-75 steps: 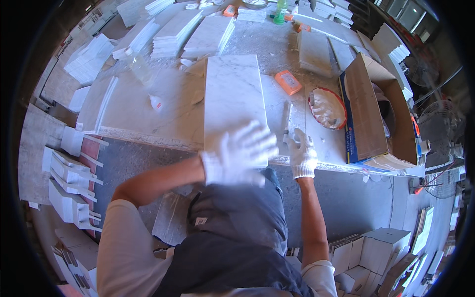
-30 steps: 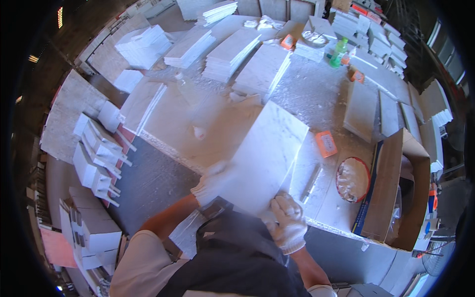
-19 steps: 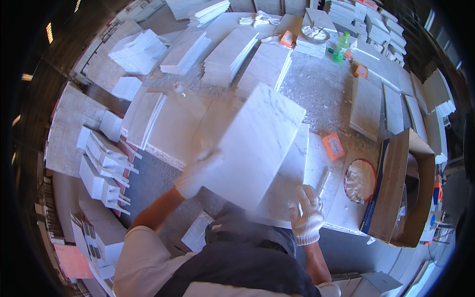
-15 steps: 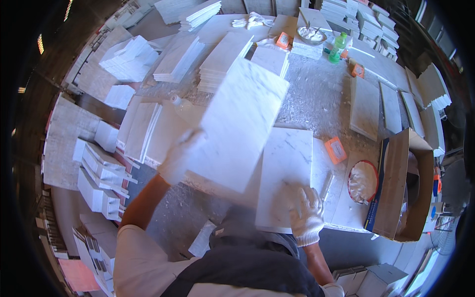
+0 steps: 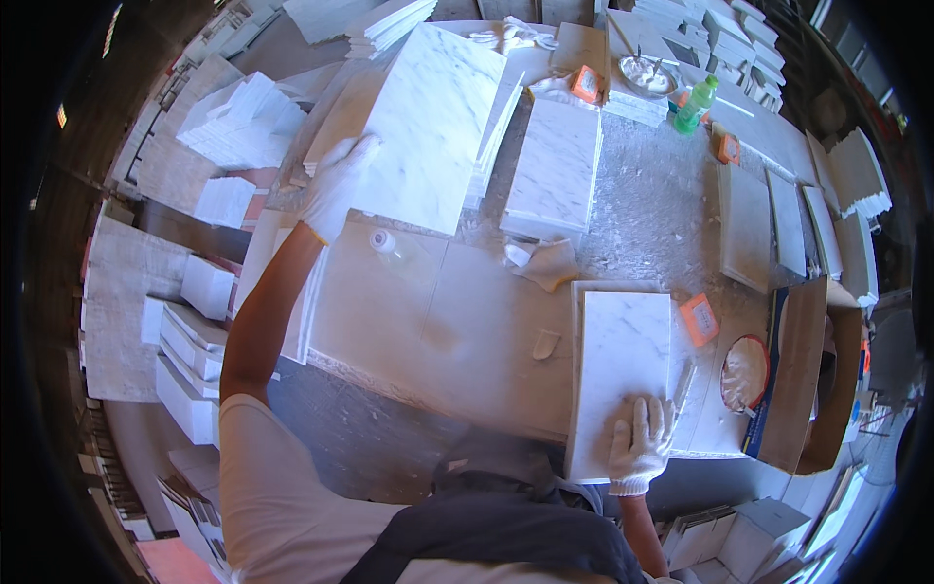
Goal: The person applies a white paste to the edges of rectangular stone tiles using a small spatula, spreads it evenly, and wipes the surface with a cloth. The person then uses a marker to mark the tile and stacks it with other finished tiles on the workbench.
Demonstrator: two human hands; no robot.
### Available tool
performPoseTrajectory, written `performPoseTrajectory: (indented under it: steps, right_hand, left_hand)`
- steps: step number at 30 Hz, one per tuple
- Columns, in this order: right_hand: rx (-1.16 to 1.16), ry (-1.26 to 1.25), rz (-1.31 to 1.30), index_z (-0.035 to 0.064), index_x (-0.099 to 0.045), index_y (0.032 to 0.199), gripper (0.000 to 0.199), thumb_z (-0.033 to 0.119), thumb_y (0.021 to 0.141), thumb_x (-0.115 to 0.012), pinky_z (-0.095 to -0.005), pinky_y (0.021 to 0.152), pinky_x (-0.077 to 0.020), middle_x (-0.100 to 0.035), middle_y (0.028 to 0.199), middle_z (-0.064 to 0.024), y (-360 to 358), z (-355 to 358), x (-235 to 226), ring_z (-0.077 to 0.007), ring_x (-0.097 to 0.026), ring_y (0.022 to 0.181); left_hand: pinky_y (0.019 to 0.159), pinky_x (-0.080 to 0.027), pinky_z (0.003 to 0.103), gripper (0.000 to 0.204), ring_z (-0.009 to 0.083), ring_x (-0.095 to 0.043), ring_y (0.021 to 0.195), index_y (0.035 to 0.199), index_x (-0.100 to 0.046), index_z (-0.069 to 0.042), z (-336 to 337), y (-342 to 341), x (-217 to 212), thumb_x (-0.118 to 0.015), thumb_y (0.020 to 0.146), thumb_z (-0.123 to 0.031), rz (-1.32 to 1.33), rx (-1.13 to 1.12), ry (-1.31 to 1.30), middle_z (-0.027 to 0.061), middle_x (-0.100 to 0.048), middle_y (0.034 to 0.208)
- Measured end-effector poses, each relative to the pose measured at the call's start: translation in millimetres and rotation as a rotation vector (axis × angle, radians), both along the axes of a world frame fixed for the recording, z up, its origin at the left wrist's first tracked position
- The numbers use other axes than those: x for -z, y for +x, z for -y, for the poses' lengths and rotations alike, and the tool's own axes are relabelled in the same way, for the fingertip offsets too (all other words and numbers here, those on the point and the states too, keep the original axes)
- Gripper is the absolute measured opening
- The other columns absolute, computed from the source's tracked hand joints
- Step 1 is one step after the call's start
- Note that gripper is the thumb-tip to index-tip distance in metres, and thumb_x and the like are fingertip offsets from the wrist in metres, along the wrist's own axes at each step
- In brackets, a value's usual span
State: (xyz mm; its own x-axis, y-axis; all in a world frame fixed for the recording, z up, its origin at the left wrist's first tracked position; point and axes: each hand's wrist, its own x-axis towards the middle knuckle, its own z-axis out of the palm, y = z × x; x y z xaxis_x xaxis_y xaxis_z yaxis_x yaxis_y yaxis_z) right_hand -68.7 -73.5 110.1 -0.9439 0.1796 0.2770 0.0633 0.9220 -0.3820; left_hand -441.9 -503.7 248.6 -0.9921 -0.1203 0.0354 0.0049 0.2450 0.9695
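My left hand (image 5: pixel 339 190), in a white glove, reaches far forward and grips the left edge of a grey-veined white marble tile (image 5: pixel 438 117). The tile is over the stacked tiles at the back left; whether it touches them I cannot tell. My right hand (image 5: pixel 642 448), also gloved, lies with fingers spread on the near right part of another marble tile (image 5: pixel 623 360). Under that tile a further slab shows at its edges. Close to the right hand is a narrow clear strip-like piece (image 5: pixel 685 387).
A clear bottle (image 5: pixel 385 245) and broken tile pieces (image 5: pixel 547 265) lie between the two tiles. At right are an orange box (image 5: pixel 699 319), a red-rimmed bowl of white paste (image 5: pixel 745 374) and an open cardboard box (image 5: pixel 793 380). Behind stand a tile stack (image 5: pixel 551 165) and green bottle (image 5: pixel 695 105).
My left hand has carried its tile forward and left, from above the near table to the back-left stacks. My right hand stays resting on the other tile.
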Motion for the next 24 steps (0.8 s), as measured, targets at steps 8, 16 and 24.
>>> performPoseTrajectory:
  steps: [8, 16, 24]
  right_hand:
    - [0.133, 0.040, -0.073, 0.0012, -0.074, 0.119, 0.031, 0.009, 0.090, -0.066, -0.0489, 0.109, -0.0468, -0.068, 0.129, -0.0177, -1, 8, -1, -0.0421, -0.061, 0.127]
    - [0.182, 0.031, -0.060, 0.0008, -0.074, 0.115, 0.027, 0.008, 0.091, -0.066, -0.0476, 0.105, -0.0498, -0.069, 0.125, -0.0173, -5, 9, -4, -0.0404, -0.064, 0.122]
    - [0.219, 0.059, -0.049, 0.0053, -0.075, 0.111, 0.027, 0.006, 0.084, -0.069, -0.0489, 0.100, -0.0527, -0.069, 0.121, -0.0134, -10, 11, -4, -0.0403, -0.065, 0.119]
  left_hand:
    - [0.080, -0.053, 0.022, 0.031, 0.0074, -0.066, 0.093, 0.120, -0.070, -0.002, 33, -94, 32, -0.067, 0.103, -0.028, 0.096, 0.083, -0.013, 0.0004, -0.070, 0.105]
    - [0.063, -0.055, 0.029, 0.038, 0.0109, -0.066, 0.076, 0.116, -0.070, -0.004, 36, -154, 78, -0.073, 0.097, -0.037, 0.179, 0.035, 0.014, 0.0018, -0.069, 0.095]
    - [0.067, -0.052, 0.028, 0.039, 0.0094, -0.063, 0.078, 0.112, -0.070, -0.004, 16, -204, 116, -0.070, 0.099, -0.040, 0.280, 0.044, 0.031, -0.0008, -0.066, 0.093]
